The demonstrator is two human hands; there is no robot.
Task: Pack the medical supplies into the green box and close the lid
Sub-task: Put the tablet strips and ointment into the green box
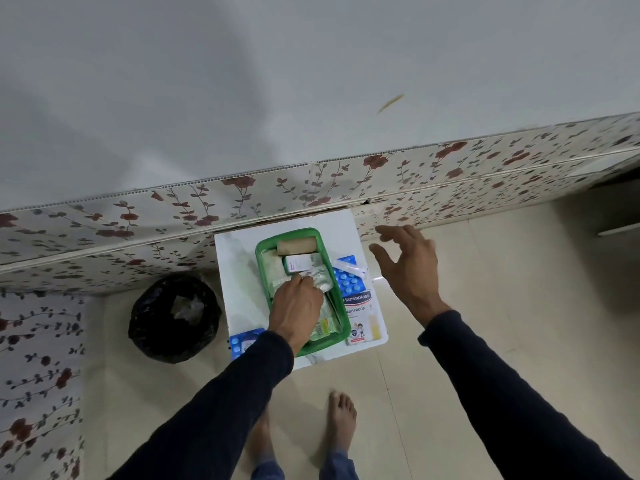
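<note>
The green box (259, 252) sits open on a small white table (235, 271). Inside lie a brown bandage roll (297, 246), a small white carton (298, 263) and white gauze packets (269, 268). My left hand (294, 311) reaches into the box, fingertips pinched on a small white packet (320, 284) near its middle. My right hand (407, 268) hovers open in the air to the right of the table, holding nothing. Beside the box on the right lie a blue pill strip (348, 280) and a Hansaplast plaster pack (360, 315). Another blue pill strip (242, 342) lies at the front left.
A black bin with a bag (175, 318) stands on the floor left of the table. A bed with a floral-patterned side (242, 202) runs behind the table. My bare feet (341, 420) stand on the beige tiled floor just in front.
</note>
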